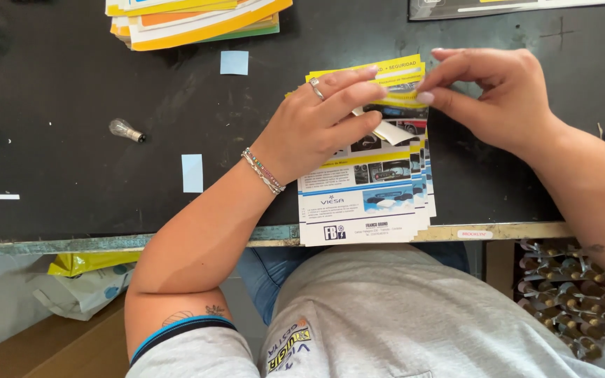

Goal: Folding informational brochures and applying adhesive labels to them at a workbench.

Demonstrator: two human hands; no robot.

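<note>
A fanned stack of printed leaflets (365, 189) lay at the near edge of the black table (71, 175), its lower end just overhanging the worn rim. The left hand (316, 122) pressed flat on the stack, fingers together, with a small white strip (392, 131) under its fingertips. The right hand (491, 94) pinched the top sheet's upper edge between thumb and forefinger. The paper looked light, thin and slick — likely to slide or crease, best taken by an edge or corner. Another stack of leaflets (197, 21), a small bulb (126, 129) and blue paper slips (192, 173) lay well apart on the table.
</note>
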